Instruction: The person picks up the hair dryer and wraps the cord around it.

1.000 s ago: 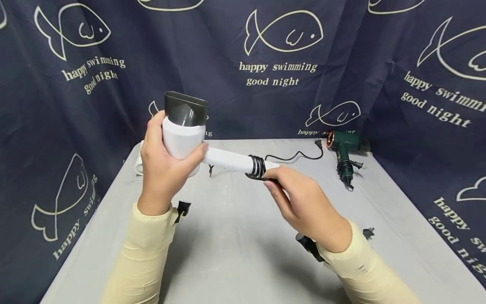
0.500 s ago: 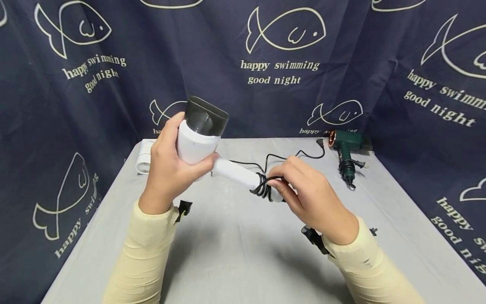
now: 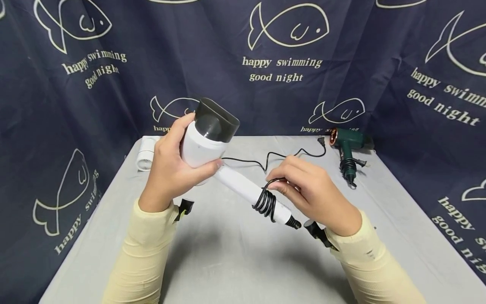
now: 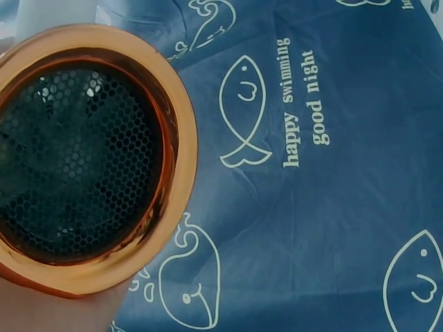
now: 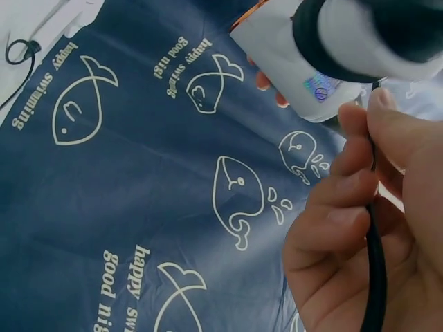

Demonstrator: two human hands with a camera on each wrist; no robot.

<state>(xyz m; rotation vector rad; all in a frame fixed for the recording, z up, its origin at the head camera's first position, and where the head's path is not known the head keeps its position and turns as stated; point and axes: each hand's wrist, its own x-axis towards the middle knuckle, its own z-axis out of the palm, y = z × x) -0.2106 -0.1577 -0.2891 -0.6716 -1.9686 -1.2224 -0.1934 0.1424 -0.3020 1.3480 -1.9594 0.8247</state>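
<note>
A white hair dryer (image 3: 203, 145) with a black flat nozzle (image 3: 217, 120) is held up over the table, its handle slanting down to the right. My left hand (image 3: 167, 169) grips its body, thumb across the front. A black cord (image 3: 265, 204) is coiled several times round the handle. My right hand (image 3: 309, 190) pinches a length of that cord just above the coils; in the right wrist view the cord (image 5: 375, 270) runs down across the palm. The left wrist view shows the dryer's copper-rimmed rear grille (image 4: 76, 159) close up.
At the back right lies a green hair dryer (image 3: 347, 141) with its cord wound on the handle. A white appliance with a round grille (image 3: 145, 164) is at the back left. A loose black cord (image 3: 243, 160) with a plug (image 3: 321, 141) crosses the table's far side.
The hair dryer has shifted right and its handle has swung downward. My right hand has left the handle's end, drawing a loop of cord away from the coils.
</note>
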